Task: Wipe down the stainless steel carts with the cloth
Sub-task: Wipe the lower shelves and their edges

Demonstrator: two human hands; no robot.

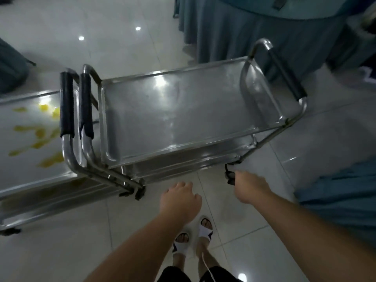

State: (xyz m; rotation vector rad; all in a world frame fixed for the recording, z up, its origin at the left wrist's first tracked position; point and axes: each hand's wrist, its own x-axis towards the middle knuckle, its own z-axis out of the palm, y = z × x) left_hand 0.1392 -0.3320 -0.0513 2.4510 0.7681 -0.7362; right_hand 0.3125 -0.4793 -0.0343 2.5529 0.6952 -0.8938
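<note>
Head view, left to right: a stainless steel cart [30,143] at far left carries yellow spill stains [40,137] on its top shelf, its black-gripped handle [66,106] just beside the matching handle [86,104] of a second cart [183,110], whose top shelf looks bare and shiny. That second cart's long axis runs left to right, directly ahead of the hands. The left hand [180,200] hangs loosely curled over the floor, holding nothing I can see. The right hand [249,186] is nearer the cart, by its near right leg and caster [230,176]; whether it touches is blurred. No cloth is visible. A skirted tabletop [264,27] stands beyond.
</note>
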